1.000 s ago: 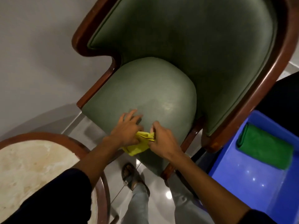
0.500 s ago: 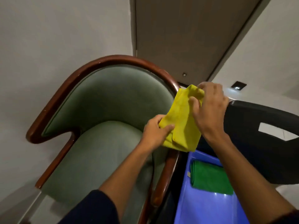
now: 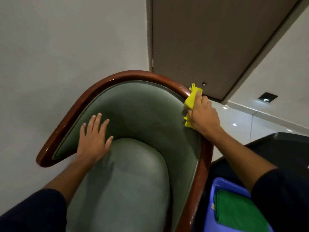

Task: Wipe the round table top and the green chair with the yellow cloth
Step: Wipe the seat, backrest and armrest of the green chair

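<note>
The green chair (image 3: 133, 173) fills the middle of the view, with a padded seat, a curved green backrest and a dark wooden rim. My right hand (image 3: 203, 117) grips the yellow cloth (image 3: 192, 99) and presses it on the wooden rim at the chair's right side. My left hand (image 3: 94, 137) lies flat with fingers spread on the inner left backrest, just above the seat cushion, holding nothing. The round table is out of view.
A blue tub (image 3: 219, 206) with a folded green cloth (image 3: 237, 211) stands at the lower right beside the chair. A black object (image 3: 275, 148) sits behind it. A white wall is at left, a brown door (image 3: 209, 39) behind the chair, glossy floor at right.
Both hands held the cloth in front of the chair half a second ago. Now the left hand has let go and rests on the backrest; the right hand has carried the cloth onto the rim.
</note>
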Demonstrator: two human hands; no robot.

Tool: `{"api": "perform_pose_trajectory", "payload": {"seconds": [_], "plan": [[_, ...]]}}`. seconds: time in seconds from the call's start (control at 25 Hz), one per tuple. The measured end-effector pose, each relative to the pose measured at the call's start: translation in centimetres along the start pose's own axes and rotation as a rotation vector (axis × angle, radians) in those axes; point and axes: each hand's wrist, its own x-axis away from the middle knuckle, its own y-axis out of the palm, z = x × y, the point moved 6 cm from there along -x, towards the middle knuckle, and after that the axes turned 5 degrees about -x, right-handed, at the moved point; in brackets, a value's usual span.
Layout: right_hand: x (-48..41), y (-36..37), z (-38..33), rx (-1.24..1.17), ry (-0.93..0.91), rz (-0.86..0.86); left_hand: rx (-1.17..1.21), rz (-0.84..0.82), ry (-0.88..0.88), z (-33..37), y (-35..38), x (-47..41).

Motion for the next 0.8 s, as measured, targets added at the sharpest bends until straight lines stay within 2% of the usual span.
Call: {"api": "perform_pose_trajectory", "payload": {"seconds": [0.12,0.24,0.4,0.64,0.72,0.8], "plan": [[-4.6,0.9,-3.3,0.144,-0.151,-0.015,-0.058,0.013,-0.046,-5.2,0.6,-2.1],[-7.9,2.3,-6.7,0.201,-0.255,-0.022,0.015,-0.075,-0.15,-9.6,1.9,-4.4],[-11.4,5.2,-13.7,0.291,-0.384,0.004,0.075,-0.14,-0.135,-11.2,3.6,-5.0],[-7.9,12.5,-27.5,0.338,-0.855,0.076,0.139,-0.132,-0.108,-11.8,4.1,-5.2],[-6.1,14.4,-27.6,0.414,-0.983,0.026,0.156,-0.126,-0.106,-11.7,4.1,-5.2],[-6.0,14.7,-25.3,0.52,-1.03,-0.029,0.166,-0.129,-0.109,-11.7,4.0,-5.2]]}}
